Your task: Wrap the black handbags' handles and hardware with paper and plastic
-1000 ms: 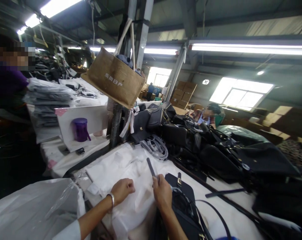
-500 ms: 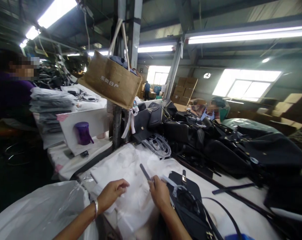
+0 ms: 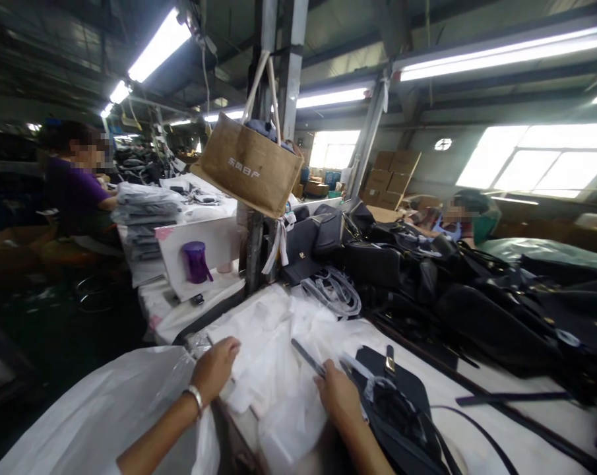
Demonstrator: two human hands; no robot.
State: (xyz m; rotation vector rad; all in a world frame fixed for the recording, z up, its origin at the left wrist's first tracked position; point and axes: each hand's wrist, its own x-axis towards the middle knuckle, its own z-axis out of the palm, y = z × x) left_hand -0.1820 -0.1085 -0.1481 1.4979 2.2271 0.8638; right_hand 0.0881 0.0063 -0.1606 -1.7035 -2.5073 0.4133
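Note:
My right hand [image 3: 342, 399] is closed around a short, flat dark-grey strap [image 3: 305, 356], whose free end points up and left over crumpled white sheets. My left hand [image 3: 215, 371], with a bracelet at the wrist, is over the left edge of these white sheets [image 3: 268, 330]. Its fingers are curled together, and what they hold, if anything, is hidden. Close by my right hand lies a black bag [image 3: 400, 376] with a gold-coloured buckle and clear wrapping around its handle. A thin black strap [image 3: 471, 422] trails from it to the right.
A pile of black bags [image 3: 456, 297] covers the right side. Wrapped grey straps [image 3: 332, 290] lie behind the sheets. A brown tote bag [image 3: 251, 161] hangs from a post. A purple cup [image 3: 196, 262] stands left, and a large white plastic bag [image 3: 105, 415] lies lower left. Co-workers sit beyond.
The view has turned left, so the scene sits further right. My left hand has drawn a little left and down, away from my right hand, which still holds the strap.

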